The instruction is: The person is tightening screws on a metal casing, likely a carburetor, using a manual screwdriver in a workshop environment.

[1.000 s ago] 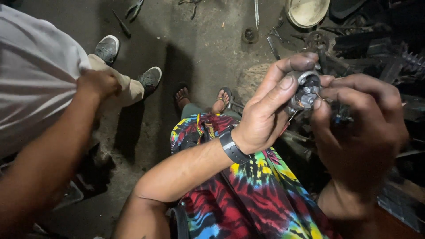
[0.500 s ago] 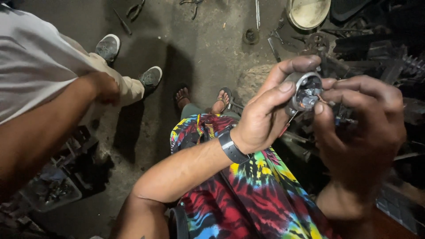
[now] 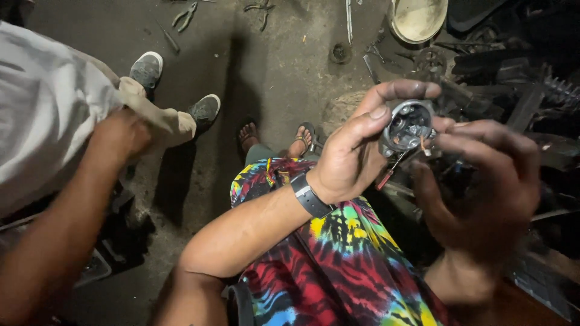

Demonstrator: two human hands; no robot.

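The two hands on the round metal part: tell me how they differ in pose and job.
The left hand wraps the round metal part from the side, thumb and forefinger curled round its rim; the right hand only reaches its fingertips to the part's open face. The left hand is well lit, palm side towards the camera, with a dark wristband below it; the right hand is in shadow and shows its back. Both are grimy and meet at the same part.
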